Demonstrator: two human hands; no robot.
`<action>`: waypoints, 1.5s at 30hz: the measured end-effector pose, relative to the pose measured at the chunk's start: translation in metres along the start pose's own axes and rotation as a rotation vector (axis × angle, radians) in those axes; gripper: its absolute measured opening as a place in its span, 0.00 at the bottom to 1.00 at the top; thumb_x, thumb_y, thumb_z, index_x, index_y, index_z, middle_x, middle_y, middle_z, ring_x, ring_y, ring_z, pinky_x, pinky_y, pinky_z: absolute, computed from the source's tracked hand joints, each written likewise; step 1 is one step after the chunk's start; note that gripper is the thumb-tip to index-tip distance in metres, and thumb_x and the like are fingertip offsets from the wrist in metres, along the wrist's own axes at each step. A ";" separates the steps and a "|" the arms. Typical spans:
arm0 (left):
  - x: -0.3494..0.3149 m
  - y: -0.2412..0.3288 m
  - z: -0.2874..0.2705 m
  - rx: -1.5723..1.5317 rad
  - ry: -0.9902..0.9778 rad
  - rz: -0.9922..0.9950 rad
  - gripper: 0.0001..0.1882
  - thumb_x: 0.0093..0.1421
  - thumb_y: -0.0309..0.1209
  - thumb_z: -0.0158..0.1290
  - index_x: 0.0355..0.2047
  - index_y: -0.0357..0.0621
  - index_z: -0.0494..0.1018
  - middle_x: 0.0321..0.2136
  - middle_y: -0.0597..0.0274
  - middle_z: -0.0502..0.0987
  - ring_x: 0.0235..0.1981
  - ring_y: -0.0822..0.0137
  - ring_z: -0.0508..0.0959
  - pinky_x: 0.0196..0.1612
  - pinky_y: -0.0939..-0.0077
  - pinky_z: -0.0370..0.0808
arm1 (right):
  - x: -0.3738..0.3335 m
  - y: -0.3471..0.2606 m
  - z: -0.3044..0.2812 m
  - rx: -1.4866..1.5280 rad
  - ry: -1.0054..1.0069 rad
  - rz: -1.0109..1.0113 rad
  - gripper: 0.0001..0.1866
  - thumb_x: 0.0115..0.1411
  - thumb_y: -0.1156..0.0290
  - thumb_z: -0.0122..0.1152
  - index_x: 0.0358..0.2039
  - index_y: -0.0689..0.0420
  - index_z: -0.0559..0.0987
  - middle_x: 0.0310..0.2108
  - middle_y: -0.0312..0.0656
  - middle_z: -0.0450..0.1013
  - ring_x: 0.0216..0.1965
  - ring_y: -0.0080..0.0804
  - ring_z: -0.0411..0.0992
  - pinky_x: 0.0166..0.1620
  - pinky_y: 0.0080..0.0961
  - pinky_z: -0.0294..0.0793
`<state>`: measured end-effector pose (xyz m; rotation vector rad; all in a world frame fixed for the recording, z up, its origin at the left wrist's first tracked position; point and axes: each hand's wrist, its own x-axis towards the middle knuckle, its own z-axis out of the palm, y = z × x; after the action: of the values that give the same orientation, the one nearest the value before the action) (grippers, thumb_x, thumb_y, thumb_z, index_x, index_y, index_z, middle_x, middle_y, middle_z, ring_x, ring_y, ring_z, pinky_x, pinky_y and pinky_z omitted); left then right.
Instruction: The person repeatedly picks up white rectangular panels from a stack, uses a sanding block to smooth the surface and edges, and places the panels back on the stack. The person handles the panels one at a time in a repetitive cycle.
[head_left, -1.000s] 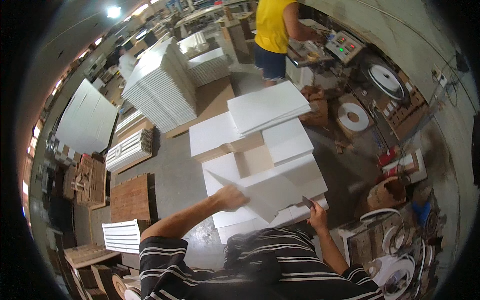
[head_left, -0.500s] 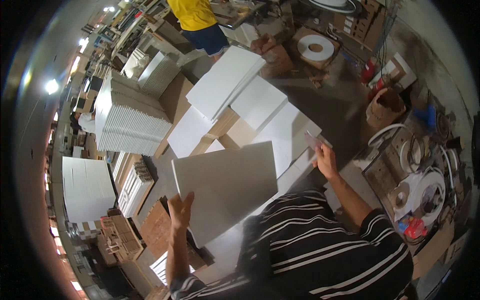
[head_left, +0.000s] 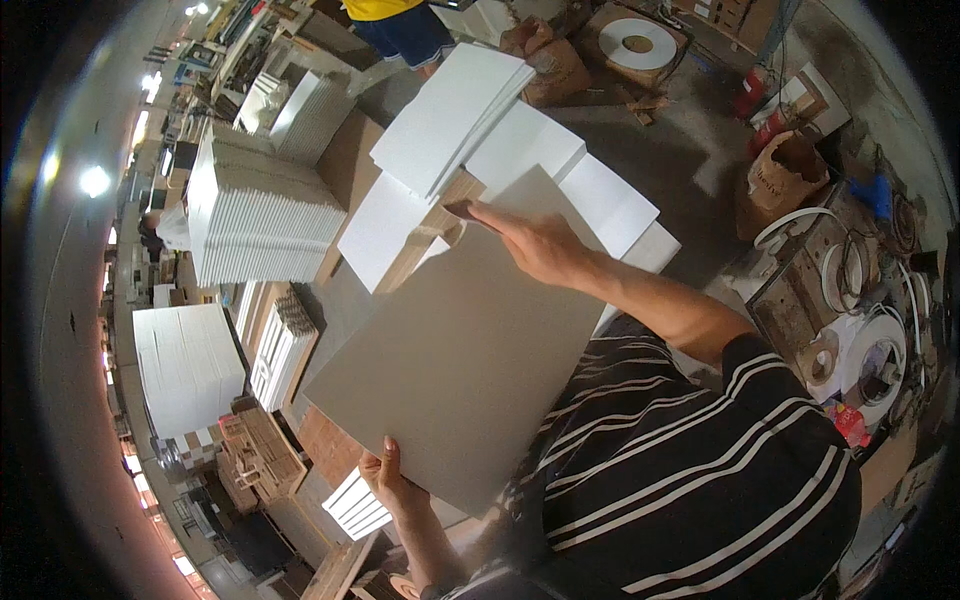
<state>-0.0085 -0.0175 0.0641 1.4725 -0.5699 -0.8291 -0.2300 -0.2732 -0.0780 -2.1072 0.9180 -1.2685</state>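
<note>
Pale panel gripped along lower edge by left hand, fingers closed on it; dark flat tool pinched in closed right hand near opposite edge.

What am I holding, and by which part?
Your left hand holds a flat panel by its lower-left edge; your right hand, a small dark piece by one end.
</note>
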 end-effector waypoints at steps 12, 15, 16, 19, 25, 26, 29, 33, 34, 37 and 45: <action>-0.018 -0.027 -0.034 -0.101 -0.098 0.056 0.12 0.55 0.26 0.59 0.39 0.34 0.78 0.33 0.49 0.81 0.27 0.59 0.82 0.31 0.67 0.82 | 0.022 -0.034 0.010 0.404 -0.301 -0.145 0.18 0.63 0.78 0.49 0.54 0.64 0.73 0.23 0.45 0.77 0.12 0.26 0.70 0.14 0.24 0.70; -0.019 -0.030 -0.031 -0.126 -0.083 0.064 0.12 0.55 0.26 0.59 0.39 0.34 0.78 0.33 0.49 0.81 0.27 0.59 0.82 0.31 0.67 0.82 | 0.023 -0.040 0.006 0.031 -0.035 0.105 0.19 0.65 0.76 0.48 0.56 0.62 0.71 0.22 0.44 0.77 0.13 0.25 0.70 0.15 0.24 0.71; -0.019 -0.030 -0.030 -0.165 -0.119 0.079 0.12 0.54 0.26 0.60 0.38 0.34 0.78 0.33 0.49 0.81 0.27 0.58 0.82 0.31 0.67 0.82 | 0.021 -0.042 0.007 0.052 -0.162 0.077 0.20 0.65 0.76 0.48 0.58 0.59 0.70 0.22 0.44 0.76 0.16 0.27 0.72 0.16 0.24 0.71; -0.018 -0.033 -0.029 -0.126 -0.001 0.049 0.13 0.54 0.26 0.60 0.39 0.33 0.77 0.33 0.49 0.81 0.28 0.58 0.82 0.31 0.67 0.82 | 0.014 -0.048 0.017 0.115 -0.480 -0.111 0.24 0.66 0.74 0.48 0.63 0.51 0.66 0.26 0.45 0.77 0.21 0.30 0.75 0.19 0.24 0.74; -0.015 -0.034 -0.034 -0.160 -0.143 0.072 0.14 0.53 0.26 0.60 0.39 0.30 0.76 0.33 0.47 0.81 0.27 0.57 0.82 0.30 0.67 0.81 | 0.011 -0.052 0.031 0.050 -0.265 0.113 0.26 0.62 0.77 0.52 0.62 0.53 0.68 0.43 0.49 0.77 0.21 0.30 0.76 0.20 0.25 0.76; -0.014 -0.034 -0.034 -0.133 -0.090 0.059 0.14 0.53 0.26 0.60 0.39 0.30 0.76 0.33 0.47 0.81 0.27 0.57 0.82 0.30 0.67 0.81 | 0.016 -0.052 0.029 -0.043 -0.299 0.193 0.26 0.61 0.78 0.52 0.62 0.53 0.68 0.45 0.50 0.77 0.22 0.30 0.76 0.21 0.25 0.76; -0.014 -0.034 -0.033 -0.126 -0.079 0.050 0.14 0.53 0.27 0.60 0.39 0.30 0.76 0.32 0.46 0.81 0.27 0.57 0.82 0.31 0.66 0.82 | 0.024 -0.062 0.021 0.252 0.050 -0.273 0.25 0.62 0.78 0.52 0.61 0.58 0.68 0.42 0.50 0.78 0.22 0.30 0.77 0.21 0.24 0.76; -0.015 -0.034 -0.032 -0.102 -0.099 0.061 0.16 0.52 0.27 0.61 0.38 0.29 0.76 0.32 0.45 0.81 0.26 0.57 0.82 0.30 0.65 0.82 | 0.028 -0.062 0.008 0.074 0.050 0.102 0.23 0.62 0.76 0.51 0.59 0.61 0.70 0.47 0.56 0.76 0.25 0.35 0.78 0.26 0.29 0.78; -0.015 -0.034 -0.031 -0.114 -0.125 0.075 0.16 0.52 0.28 0.61 0.39 0.28 0.76 0.32 0.45 0.81 0.26 0.57 0.82 0.30 0.65 0.82 | 0.024 -0.064 0.009 0.115 -0.020 0.041 0.23 0.62 0.76 0.52 0.59 0.61 0.70 0.47 0.55 0.76 0.25 0.35 0.78 0.26 0.28 0.78; -0.014 -0.034 -0.025 -0.119 -0.038 0.066 0.16 0.52 0.28 0.61 0.38 0.28 0.76 0.31 0.45 0.81 0.24 0.57 0.82 0.29 0.65 0.81 | 0.012 -0.068 0.024 0.273 -0.065 -0.363 0.23 0.61 0.76 0.52 0.58 0.61 0.70 0.50 0.55 0.74 0.29 0.36 0.81 0.25 0.24 0.79; -0.019 -0.027 -0.016 -0.160 -0.043 0.017 0.08 0.51 0.25 0.64 0.31 0.35 0.79 0.27 0.54 0.81 0.24 0.65 0.81 0.29 0.74 0.81 | 0.011 0.024 0.029 -0.205 -0.063 -0.098 0.22 0.65 0.76 0.47 0.60 0.56 0.67 0.35 0.49 0.78 0.17 0.25 0.74 0.18 0.17 0.75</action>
<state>-0.0112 0.0093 0.0393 1.3055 -0.5351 -0.8745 -0.2072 -0.2941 -0.1014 -2.3632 0.9630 -1.1909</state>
